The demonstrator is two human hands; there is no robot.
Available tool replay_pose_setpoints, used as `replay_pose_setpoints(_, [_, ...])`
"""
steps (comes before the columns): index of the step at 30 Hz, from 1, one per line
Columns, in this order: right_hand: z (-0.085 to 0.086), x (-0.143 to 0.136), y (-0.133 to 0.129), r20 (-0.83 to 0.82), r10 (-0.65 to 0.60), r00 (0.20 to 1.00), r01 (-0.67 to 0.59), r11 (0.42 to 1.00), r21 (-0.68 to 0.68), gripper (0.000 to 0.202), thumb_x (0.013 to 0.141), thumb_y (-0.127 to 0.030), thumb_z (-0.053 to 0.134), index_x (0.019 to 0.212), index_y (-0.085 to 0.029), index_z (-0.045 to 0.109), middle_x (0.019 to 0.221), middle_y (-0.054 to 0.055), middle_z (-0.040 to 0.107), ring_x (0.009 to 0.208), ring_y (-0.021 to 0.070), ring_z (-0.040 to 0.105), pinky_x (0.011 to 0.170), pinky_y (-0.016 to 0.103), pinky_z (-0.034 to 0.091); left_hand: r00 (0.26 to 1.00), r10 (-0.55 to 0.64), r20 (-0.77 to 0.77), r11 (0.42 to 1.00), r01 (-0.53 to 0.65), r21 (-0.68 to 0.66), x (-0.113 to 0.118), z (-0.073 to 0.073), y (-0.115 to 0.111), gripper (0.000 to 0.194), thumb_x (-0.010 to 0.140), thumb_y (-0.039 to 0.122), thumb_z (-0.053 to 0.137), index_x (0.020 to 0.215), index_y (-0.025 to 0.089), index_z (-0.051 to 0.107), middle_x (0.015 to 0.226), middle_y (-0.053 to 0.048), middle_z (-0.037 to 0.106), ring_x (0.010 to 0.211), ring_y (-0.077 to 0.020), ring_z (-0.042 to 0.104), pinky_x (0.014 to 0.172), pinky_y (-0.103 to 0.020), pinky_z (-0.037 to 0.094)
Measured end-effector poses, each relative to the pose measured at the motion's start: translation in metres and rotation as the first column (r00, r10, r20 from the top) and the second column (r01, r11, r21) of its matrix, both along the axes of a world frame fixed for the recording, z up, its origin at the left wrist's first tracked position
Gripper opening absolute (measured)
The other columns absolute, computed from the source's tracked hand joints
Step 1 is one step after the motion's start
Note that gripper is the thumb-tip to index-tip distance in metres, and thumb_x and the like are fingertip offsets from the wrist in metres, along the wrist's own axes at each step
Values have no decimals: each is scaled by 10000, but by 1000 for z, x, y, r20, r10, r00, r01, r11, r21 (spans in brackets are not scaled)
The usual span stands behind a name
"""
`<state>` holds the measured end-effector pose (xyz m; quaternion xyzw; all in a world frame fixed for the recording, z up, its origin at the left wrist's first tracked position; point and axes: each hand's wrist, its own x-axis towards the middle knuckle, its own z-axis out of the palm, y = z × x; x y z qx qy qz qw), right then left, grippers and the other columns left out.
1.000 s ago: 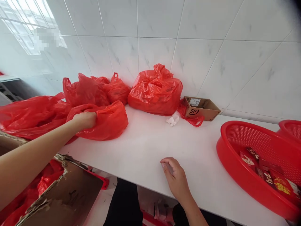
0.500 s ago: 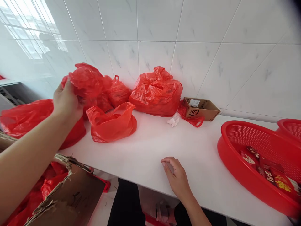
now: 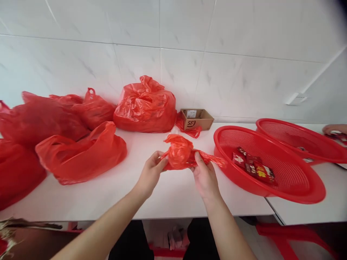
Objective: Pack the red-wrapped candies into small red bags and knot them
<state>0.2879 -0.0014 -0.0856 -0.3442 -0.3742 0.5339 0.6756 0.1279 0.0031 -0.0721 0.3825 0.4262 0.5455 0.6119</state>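
- Red film plastic, thin and crinkled: the small bag (image 3: 180, 154) sits bunched just above the white bench (image 3: 162, 195), near the bench's front edge, held between both hands.
- Left hand (image 3: 149, 174) pinches the bag's left side, its fingers (image 3: 159, 161) closed on a fold of film; right hand (image 3: 204, 177) grips the right side at about 3 o'clock of the bunch, thumb pressed on top, with a loose tail of plastic trailing toward the mesh basket (image 3: 271, 159).
- Handling, as I judge it: very light, limp and slippery, no stiffness to push against. It will collapse and slide if squeezed flat, and it tears if pulled hard. Best taken at the handle loops or the mouth edge, one side per hand, and spread apart gently.
- Around it: a fuller red bag (image 3: 81, 155) lies at 9 o'clock of the small one, a knotted stuffed bag (image 3: 146, 106) at 11 o'clock against the tiled wall, and a small cardboard box (image 3: 196, 119) at 1 o'clock. Red packets (image 3: 253, 166) lie in the basket at 3 o'clock; a second basket (image 3: 300, 139) stands behind it, with another person's hand (image 3: 334, 129) at the far right edge.
- Against half a second ago: the left hand has left the bag pile at the left, the right hand has lifted off the bench edge, and both now meet on the small bag. The view has swung right, showing more of the baskets.
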Motion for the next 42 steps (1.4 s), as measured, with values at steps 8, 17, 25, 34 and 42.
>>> replay_pose_setpoints(8, [-14, 37, -3, -109, -113, 988, 107, 992, -63, 412, 786, -435, 754, 617, -177, 481, 525, -86, 352, 460, 48, 342, 446, 191, 314, 942, 312, 122, 935, -282, -214, -51, -61, -1, 291, 681, 329, 792, 771, 170, 566, 801, 7, 618, 670, -92, 585, 613, -211, 497])
replay_pose_setpoints(17, [12, 16, -3, 287, -408, 867, 366, 911, 189, 212, 877, -409, 634, 897, -206, 692, 881, 27, 674, 781, 154, 622, 683, 284, 522, 789, 614, 16, 782, -611, 123, -41, -33, -25, 159, 835, 273, 648, 948, 252, 538, 1048, 4, 574, 931, -127, 596, 896, -305, 484])
replay_pose_setpoints(25, [29, -23, -22, 425, -96, 900, 23, 985, 173, 171, 845, -351, 659, 939, -221, 718, 899, 23, 706, 867, 178, 655, 778, 291, 518, 906, 179, -383, 968, -93, 231, 17, -47, -29, 323, 782, 364, 635, 1057, 200, 589, 1107, -90, 627, 1012, -218, 614, 862, -355, 501])
replay_pose_setpoints(34, [-3, 60, -7, 458, -119, 881, 145, 989, -22, 242, 787, -258, 648, 1028, -235, 658, 767, -26, 624, 597, 104, 512, 583, 244, 426, 916, 337, -219, 940, -340, 28, -77, -48, 2, 320, 636, 288, 718, 905, 215, 558, 787, 30, 625, 610, -115, 605, 571, -230, 484])
replay_pose_setpoints(42, [70, 37, -72, 775, -390, 497, -33, 884, 466, 432, 860, -187, 581, 1253, -365, 566, 1405, 24, 482, 1287, 243, 458, 1066, 446, 387, 984, 180, 15, 977, -177, -116, -69, -31, 1, 352, 633, 334, 816, 847, 183, 581, 771, -4, 665, 671, -141, 654, 576, -216, 504])
